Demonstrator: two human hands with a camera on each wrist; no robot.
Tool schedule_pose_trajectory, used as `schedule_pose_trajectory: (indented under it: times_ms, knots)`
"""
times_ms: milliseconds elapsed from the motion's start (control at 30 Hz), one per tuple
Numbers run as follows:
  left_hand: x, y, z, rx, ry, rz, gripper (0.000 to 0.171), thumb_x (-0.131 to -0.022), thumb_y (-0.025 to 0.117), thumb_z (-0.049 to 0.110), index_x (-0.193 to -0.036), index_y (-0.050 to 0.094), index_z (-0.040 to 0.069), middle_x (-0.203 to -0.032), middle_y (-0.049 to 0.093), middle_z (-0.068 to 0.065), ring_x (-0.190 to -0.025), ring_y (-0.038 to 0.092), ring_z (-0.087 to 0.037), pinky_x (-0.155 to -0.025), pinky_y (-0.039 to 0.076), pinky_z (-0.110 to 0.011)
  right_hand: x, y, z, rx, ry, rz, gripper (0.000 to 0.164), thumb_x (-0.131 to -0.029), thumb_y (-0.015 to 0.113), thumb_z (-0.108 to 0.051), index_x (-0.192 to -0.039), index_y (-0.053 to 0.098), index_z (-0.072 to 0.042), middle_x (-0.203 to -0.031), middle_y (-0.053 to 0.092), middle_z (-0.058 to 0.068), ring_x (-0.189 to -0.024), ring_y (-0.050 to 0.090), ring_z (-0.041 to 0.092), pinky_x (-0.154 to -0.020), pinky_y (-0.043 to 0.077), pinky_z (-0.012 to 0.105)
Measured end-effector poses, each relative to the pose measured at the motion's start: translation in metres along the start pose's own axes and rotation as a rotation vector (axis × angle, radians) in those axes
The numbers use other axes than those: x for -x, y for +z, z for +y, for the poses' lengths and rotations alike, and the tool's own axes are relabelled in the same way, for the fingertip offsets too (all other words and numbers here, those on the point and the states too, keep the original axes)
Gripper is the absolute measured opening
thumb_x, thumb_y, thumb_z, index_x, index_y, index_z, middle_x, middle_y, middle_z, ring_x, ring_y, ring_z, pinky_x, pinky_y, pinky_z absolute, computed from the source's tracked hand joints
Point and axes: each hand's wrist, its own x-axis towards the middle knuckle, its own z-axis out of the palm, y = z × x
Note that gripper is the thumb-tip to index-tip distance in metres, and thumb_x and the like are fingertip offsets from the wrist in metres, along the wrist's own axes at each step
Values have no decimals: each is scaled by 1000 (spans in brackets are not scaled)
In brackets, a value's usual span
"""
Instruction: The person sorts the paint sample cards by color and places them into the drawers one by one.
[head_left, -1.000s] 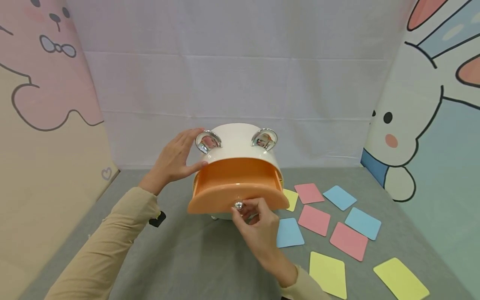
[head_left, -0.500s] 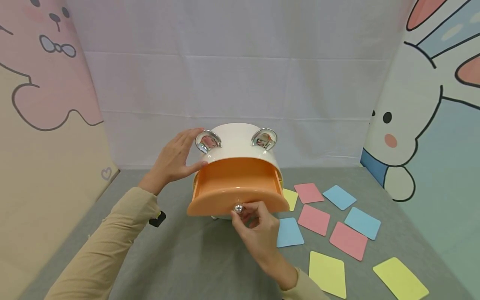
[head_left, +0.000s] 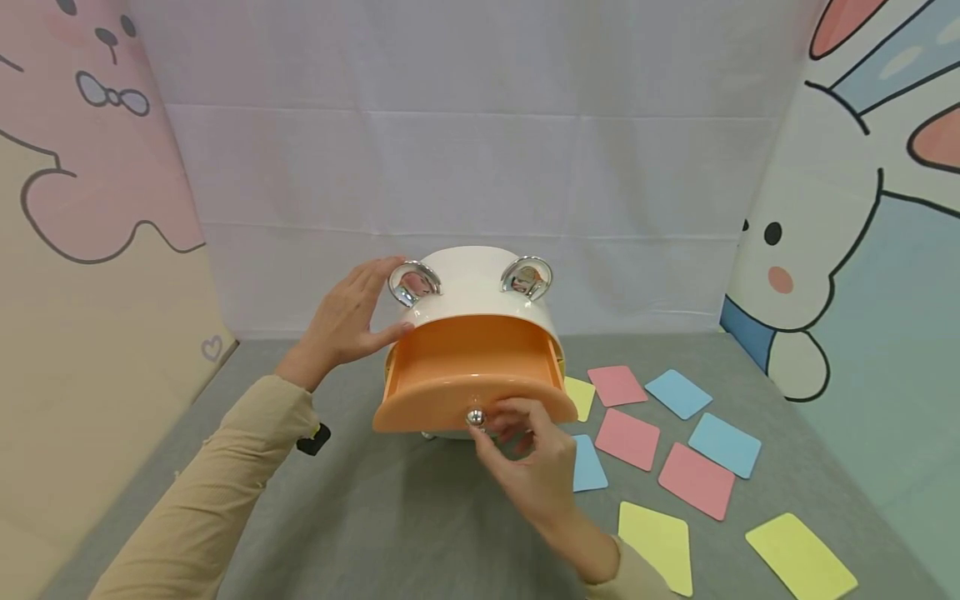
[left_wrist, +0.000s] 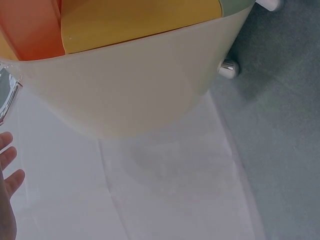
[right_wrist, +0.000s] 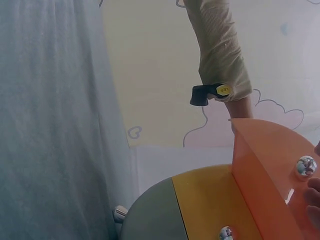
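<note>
A small white rounded cabinet [head_left: 477, 279] with two shiny silver ears stands on the grey cloth. Its orange drawer [head_left: 420, 408] is pulled out toward me, with a silver knob [head_left: 476, 418] at the middle of its front. My left hand [head_left: 348, 312] rests along the cabinet's left side, fingers extended behind the ear and thumb by the drawer opening. Beside the knob is my right hand [head_left: 532, 458], its thumb and fingers spread apart around the knob's right side. In the right wrist view, the fingers [right_wrist: 314, 192] show a gap from the knob.
Several pink, blue and yellow cards [head_left: 628, 439] lie to the cabinet's right. In the right wrist view, a yellow drawer [right_wrist: 215, 200] with its own knob sits below the orange one. A white curtain [head_left: 480, 150] hangs behind, between walls with cartoon animals.
The orange drawer came slightly further out, then stopped. My right hand has loosened from the knob and shifted a little to the right. My left hand has stayed in place.
</note>
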Motion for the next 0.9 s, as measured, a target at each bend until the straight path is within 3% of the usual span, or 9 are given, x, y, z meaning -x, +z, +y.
schedule_pose_trajectory:
  times_ms: [167,300,400,700,800,900]
  knots:
    - [0,0,0,-3,-1,-3,86,-81,33,70,-137,32,5,-134,42,-14,-122,39,-30,-98,34,-48,-4,-21,7,-9,-39,-56,27,-79,69,-29,-86,60,-4,-65,61,1,-53,56,11,-44,43,16]
    - [0,0,0,-4,2,-4,86,-82,33,70,-137,32,5,-134,42,-14,-122,39,-30,-99,34,-48,-5,-47,13,-15,33,-122,22,-71,75,-13,-85,61,-5,-64,60,0,-56,56,9,-47,42,15]
    - [0,0,0,0,-1,0,86,-82,33,70,-138,32,5,-135,42,-14,-122,39,-30,-99,34,-48,-6,-69,18,16,99,-155,27,-62,77,1,-84,62,-7,-64,61,-1,-58,56,7,-50,44,15]
    - [1,0,-1,-1,-2,3,86,-81,34,70,-138,32,5,-134,42,-14,-122,39,-30,-99,34,-48,3,-131,52,300,84,-283,33,-58,80,-4,-85,63,-10,-69,61,-8,-63,56,2,-60,44,10]
    - [1,1,-1,-3,-2,2,86,-81,34,70,-138,32,5,-134,42,-14,-122,39,-30,-99,34,-47,8,-146,65,404,116,-350,37,-56,81,-7,-88,63,-10,-74,62,-7,-65,55,2,-60,44,9]
    - [0,2,-2,2,-3,-5,86,-81,34,70,-138,32,5,-134,42,-13,-122,38,-29,-99,34,-47,13,-161,77,490,180,-437,41,-57,83,-13,-93,63,-10,-81,63,-6,-70,56,5,-61,48,18]
